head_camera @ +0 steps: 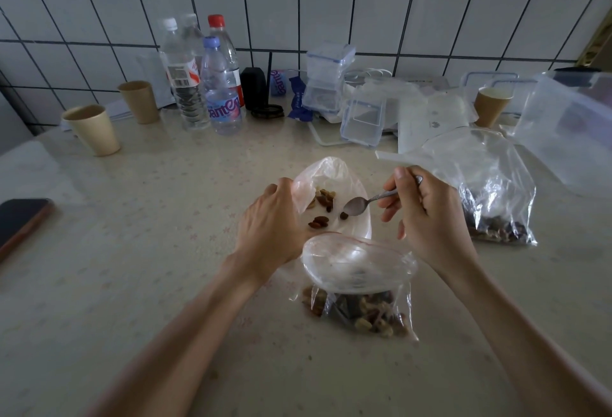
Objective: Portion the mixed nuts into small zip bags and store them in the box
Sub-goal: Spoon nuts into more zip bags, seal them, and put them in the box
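Your left hand grips the edge of a small zip bag on the table, a few nuts inside. Your right hand pinches a spoon, bowl inside the bag's mouth. A fuller bag sits just in front of it.

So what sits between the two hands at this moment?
In the head view, the small zip bag, held open by the left hand, holds a few nuts; the spoon bowl from the right hand reaches into it.
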